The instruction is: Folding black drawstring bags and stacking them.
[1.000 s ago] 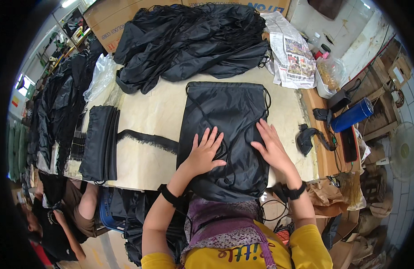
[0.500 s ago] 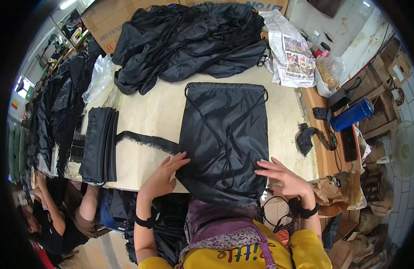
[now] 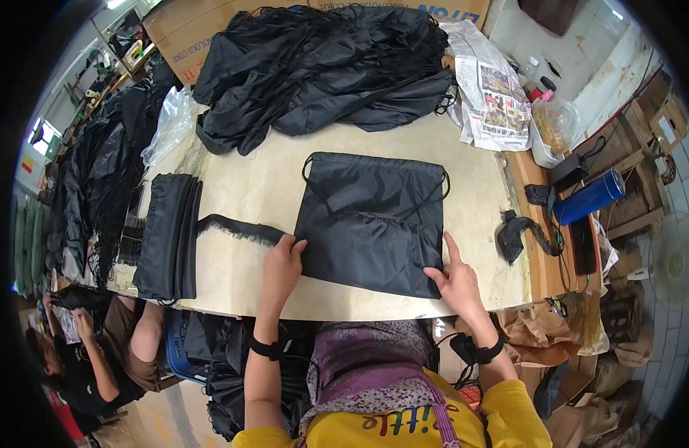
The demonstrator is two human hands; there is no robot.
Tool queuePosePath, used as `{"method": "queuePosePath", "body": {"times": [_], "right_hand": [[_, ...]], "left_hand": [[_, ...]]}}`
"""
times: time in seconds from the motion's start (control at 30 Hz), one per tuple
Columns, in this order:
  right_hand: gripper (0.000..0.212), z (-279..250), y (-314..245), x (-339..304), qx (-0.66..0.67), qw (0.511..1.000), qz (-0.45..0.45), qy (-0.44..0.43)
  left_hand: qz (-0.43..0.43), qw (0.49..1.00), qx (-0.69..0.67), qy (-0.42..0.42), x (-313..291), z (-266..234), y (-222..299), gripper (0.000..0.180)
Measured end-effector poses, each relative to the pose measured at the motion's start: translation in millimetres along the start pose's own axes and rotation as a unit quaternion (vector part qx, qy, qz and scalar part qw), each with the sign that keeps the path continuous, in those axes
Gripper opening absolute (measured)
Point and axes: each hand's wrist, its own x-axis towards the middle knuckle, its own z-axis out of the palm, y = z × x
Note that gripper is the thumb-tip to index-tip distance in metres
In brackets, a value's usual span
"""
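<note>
A black drawstring bag [image 3: 374, 224] lies on the pale wooden table in front of me, its lower part folded up over the rest. My left hand [image 3: 282, 261] is closed on the bag's left edge near the fold. At the lower right corner, my right hand [image 3: 458, 284] holds the bag with the thumb on top and the index finger stretched along the side. Cord loops stick out at both upper corners. Left of the bag, a frayed black strip [image 3: 240, 226] runs toward a stack of folded black bags [image 3: 167, 239].
A large heap of black bags [image 3: 322, 71] fills the table's far side. Newspaper [image 3: 494, 93], a blue bottle [image 3: 589, 196], a phone [image 3: 583, 246] and a black cloth scrap [image 3: 512, 237] are on the right. Clear plastic [image 3: 170, 127] lies far left. Another person [image 3: 98, 366] sits at lower left.
The bag's lower part has been folded upward, making it shorter. Both hands, flat on its sides before, have closed on its edges, the left one higher up.
</note>
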Motion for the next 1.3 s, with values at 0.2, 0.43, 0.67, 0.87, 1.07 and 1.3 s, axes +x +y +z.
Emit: {"method": "queuePosePath", "body": {"times": [0.2,0.43,0.67,0.87,1.07,1.3], "right_hand": [[0.032,8.2,3.3,13.5,-0.131,0.987,-0.09,0.015],[0.026,20.8,-17.5,0.8,-0.133,0.978,-0.124,-0.102],[0.085,-1.6,-40.4,76.5,-0.185,0.895,-0.373,-0.158],[0.086,55.0,-59.7,145.0,-0.172,0.874,-0.356,-0.283],[0.053,59.1,-52.8,130.0,-0.139,0.916,-0.278,-0.252],[0.048,-35.9,30.6,85.4,-0.22,0.971,-0.088,-0.014]], "left_hand": [[0.043,0.968,0.211,0.128,-5.1,-1.6,47.5,0.044],[0.168,0.963,0.209,-0.011,-46.8,49.9,78.7,0.082],[0.241,0.964,0.1,-0.057,-38.9,32.1,55.0,0.092],[0.244,0.968,-0.004,-0.059,-36.0,27.3,55.7,0.055],[0.167,0.967,0.19,0.025,-38.5,56.8,78.5,0.059],[0.153,0.978,0.139,0.015,-37.2,69.3,80.8,0.06]]}}
